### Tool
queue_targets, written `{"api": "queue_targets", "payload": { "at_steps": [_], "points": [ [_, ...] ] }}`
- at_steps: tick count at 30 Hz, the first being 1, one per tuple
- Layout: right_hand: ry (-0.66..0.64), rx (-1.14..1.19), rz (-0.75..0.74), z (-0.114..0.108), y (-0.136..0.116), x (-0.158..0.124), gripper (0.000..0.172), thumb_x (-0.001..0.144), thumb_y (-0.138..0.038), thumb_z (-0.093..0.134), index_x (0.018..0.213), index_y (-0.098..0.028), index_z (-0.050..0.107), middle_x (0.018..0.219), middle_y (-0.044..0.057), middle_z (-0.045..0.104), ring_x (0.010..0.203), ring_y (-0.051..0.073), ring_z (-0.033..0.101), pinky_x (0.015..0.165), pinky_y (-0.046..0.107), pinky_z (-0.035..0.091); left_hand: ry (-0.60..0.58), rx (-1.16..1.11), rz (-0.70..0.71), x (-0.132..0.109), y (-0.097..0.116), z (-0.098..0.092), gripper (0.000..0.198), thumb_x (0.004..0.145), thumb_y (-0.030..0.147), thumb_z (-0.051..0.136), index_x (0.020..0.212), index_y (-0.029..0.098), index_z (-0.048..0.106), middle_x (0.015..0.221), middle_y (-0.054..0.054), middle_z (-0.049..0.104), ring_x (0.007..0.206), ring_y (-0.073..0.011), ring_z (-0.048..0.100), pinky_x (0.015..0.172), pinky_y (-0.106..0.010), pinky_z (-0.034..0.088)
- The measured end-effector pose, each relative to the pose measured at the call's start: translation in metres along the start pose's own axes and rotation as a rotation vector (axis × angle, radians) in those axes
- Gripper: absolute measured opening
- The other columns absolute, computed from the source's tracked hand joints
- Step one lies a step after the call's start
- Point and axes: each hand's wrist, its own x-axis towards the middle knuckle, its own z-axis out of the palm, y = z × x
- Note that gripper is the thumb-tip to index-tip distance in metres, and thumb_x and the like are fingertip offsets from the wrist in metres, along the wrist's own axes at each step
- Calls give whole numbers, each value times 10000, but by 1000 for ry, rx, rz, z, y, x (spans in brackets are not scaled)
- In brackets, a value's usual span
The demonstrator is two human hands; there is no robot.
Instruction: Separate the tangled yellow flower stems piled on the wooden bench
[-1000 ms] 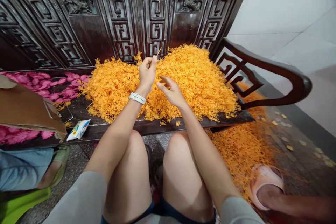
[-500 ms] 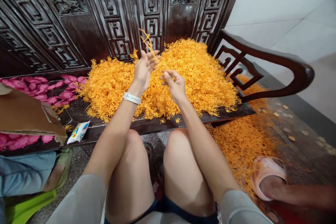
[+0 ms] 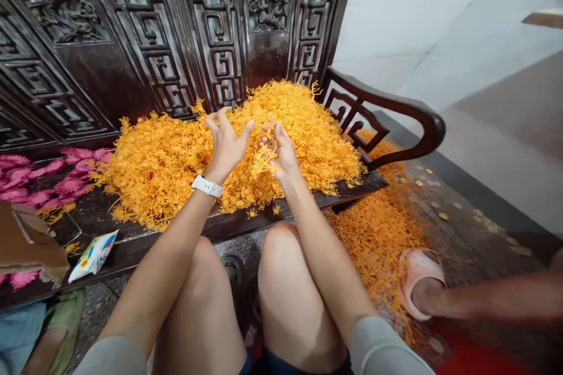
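Observation:
A big heap of thin orange plastic sprigs (image 3: 176,158) covers the seat of a dark carved wooden bench (image 3: 145,240). My left hand (image 3: 225,142), with a white watch (image 3: 206,186) at the wrist, is raised over the heap with its fingers spread and its palm bare. Beside it my right hand (image 3: 281,149) cups a small tuft of orange sprigs (image 3: 264,158) against its fingers. The two hands are close together, almost touching.
Pink artificial flowers (image 3: 39,173) lie at the bench's left end, beside a brown cardboard piece (image 3: 26,246) and a small white packet (image 3: 93,255). More orange sprigs (image 3: 378,240) cover the floor at right, where another person's foot in a pink slipper (image 3: 417,281) rests. The bench's curved armrest (image 3: 391,111) stands right.
My left hand let go of the sprig it pinched and opened. My right hand closed round a tuft of sprigs. The camera has swung to the right.

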Motion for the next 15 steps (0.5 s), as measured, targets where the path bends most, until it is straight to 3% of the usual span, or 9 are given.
{"api": "queue_targets", "payload": {
  "at_steps": [2, 5, 7, 9, 12, 13, 15],
  "points": [
    [3, 18, 13, -2, -3, -1, 650, 864, -715, 739, 1384, -330, 683, 1269, 53, 726, 959, 185, 677, 610, 270, 496, 30, 76, 123, -2, 12, -4, 436, 1004, 560, 647, 1254, 207, 594, 1315, -178, 548, 1270, -335, 570, 1152, -529, 442],
    [-13, 57, 53, -1, -12, -6, 644, 884, -706, 707, 1409, -334, 681, 1231, 47, 730, 953, 184, 664, 605, 255, 486, -114, 59, 192, -7, 28, -5, 338, 1072, 508, 528, 956, 213, 645, 974, -99, 659, 985, -271, 632, 1001, -458, 492],
    [-33, 56, 78, 1, -19, -9, 649, 911, -722, 653, 1423, -325, 680, 1205, 55, 739, 973, 198, 664, 631, 266, 501, -166, -6, 183, -11, 35, 0, 293, 1058, 477, 571, 977, 211, 663, 955, -85, 674, 932, -252, 633, 924, -414, 499],
    [-47, 23, 75, 3, -24, -12, 648, 927, -734, 614, 1406, -305, 697, 1232, 64, 741, 1009, 210, 667, 678, 285, 529, -155, -70, 167, -13, 39, 7, 246, 1013, 429, 660, 1126, 212, 675, 1063, -98, 678, 992, -255, 636, 911, -391, 494],
    [-45, -44, 12, 6, -27, -14, 620, 933, -725, 602, 1341, -277, 732, 1346, 62, 720, 1154, 233, 660, 847, 335, 581, -155, -169, 119, -16, 45, 12, 214, 990, 384, 699, 1138, 230, 680, 1009, -74, 672, 908, -228, 623, 825, -348, 469],
    [-35, -65, -9, 7, -26, -14, 621, 930, -729, 601, 1329, -273, 735, 1378, 60, 711, 1222, 244, 648, 922, 361, 584, -172, -198, 92, -16, 48, 13, 172, 1001, 395, 684, 1052, 230, 686, 926, -56, 667, 826, -210, 603, 766, -334, 445],
    [-5, -109, -47, 9, -25, -14, 647, 921, -758, 594, 1330, -275, 728, 1428, 59, 693, 1360, 257, 596, 1072, 409, 549, -218, -232, 26, -18, 53, 14, 287, 1021, 439, 652, 838, 218, 655, 753, -28, 620, 677, -178, 528, 657, -319, 371]
  ]
}}
